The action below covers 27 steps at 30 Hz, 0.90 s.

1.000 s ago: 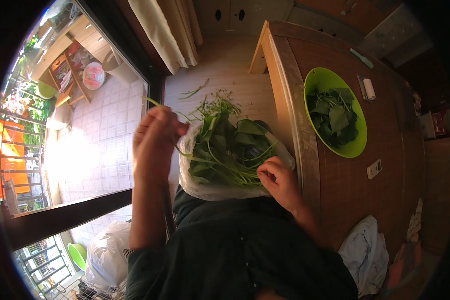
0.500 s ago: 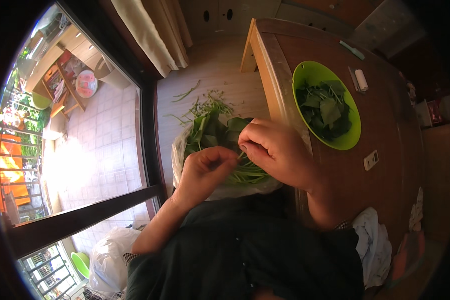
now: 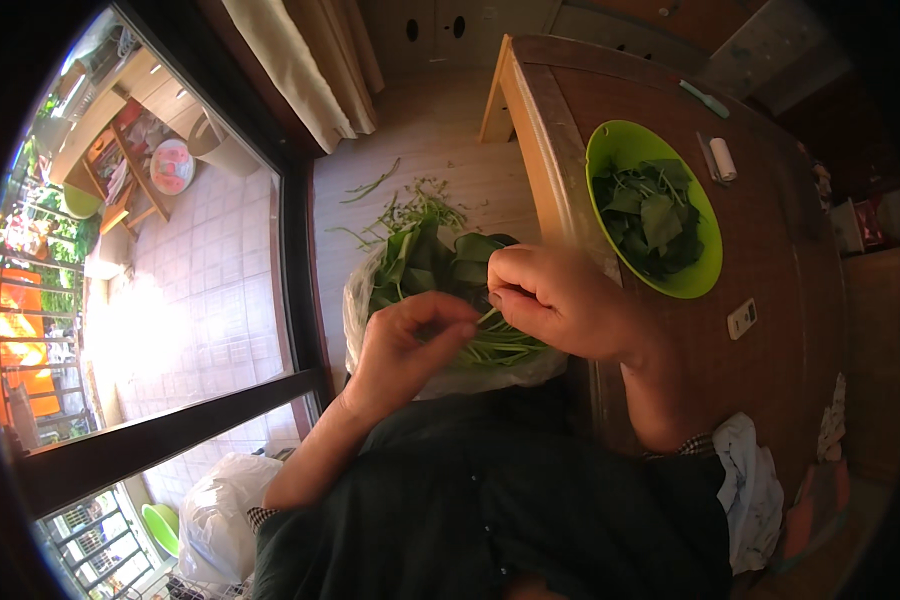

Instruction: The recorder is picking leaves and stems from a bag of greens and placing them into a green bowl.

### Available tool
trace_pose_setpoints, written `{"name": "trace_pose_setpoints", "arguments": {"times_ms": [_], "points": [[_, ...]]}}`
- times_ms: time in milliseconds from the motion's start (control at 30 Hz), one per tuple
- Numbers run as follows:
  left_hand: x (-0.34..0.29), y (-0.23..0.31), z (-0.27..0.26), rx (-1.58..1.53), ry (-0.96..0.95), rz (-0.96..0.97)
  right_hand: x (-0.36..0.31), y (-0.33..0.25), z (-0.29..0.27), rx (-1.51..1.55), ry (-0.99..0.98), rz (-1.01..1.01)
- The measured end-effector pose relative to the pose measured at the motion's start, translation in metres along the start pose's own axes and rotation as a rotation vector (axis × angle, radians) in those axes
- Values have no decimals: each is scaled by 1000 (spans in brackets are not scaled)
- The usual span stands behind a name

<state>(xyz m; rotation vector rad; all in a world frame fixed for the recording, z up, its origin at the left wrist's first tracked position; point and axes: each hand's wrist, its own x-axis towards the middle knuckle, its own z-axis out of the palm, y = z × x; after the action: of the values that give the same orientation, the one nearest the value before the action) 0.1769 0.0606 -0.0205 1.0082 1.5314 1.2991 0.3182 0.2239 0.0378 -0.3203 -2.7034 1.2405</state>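
In front of me my left hand [image 3: 410, 345] is closed in a pinch, thumb against forefinger. My right hand [image 3: 565, 300], also closed, is just to its right. A thin pale green stem [image 3: 489, 314] spans the small gap between their fingertips. Under both hands lies a clear plastic bag [image 3: 358, 315], holding broad dark leaves [image 3: 415, 265] and a bundle of long green stems [image 3: 500, 350]. To the right, on the table, stands a lime green bowl [image 3: 707, 265] with loose leaves [image 3: 660, 215] inside.
Trimmed stem scraps [image 3: 425, 207] lie on the floor beyond the bag. The wooden table [image 3: 670, 370] at my right bears a white remote [image 3: 741, 319], a white roll [image 3: 722, 160], a pale green-handled tool [image 3: 705, 98] and cloth [image 3: 750, 490]. A dark-framed glass door [image 3: 298, 260] is on the left.
My right hand has shifted slightly right, so the gap between the two hands is a little wider. My left hand stays nearly in place.
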Motion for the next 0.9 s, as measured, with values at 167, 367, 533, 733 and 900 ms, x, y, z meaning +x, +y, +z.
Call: {"name": "trace_pose_setpoints", "arguments": {"times_ms": [167,367,533,733,900], "points": [[-2,-3,-3,16,39,-4,1,6,11,303,-19,62],[-2,3,-3,55,78,52,3,9,21,723,-9,156],[4,5,-6,235,149,422,6,0,26,954,52,165],[0,10,-8,178,162,314,11,-10,30,1053,117,133],[-3,15,-8,180,177,260,11,-10,37,943,143,148]]}}
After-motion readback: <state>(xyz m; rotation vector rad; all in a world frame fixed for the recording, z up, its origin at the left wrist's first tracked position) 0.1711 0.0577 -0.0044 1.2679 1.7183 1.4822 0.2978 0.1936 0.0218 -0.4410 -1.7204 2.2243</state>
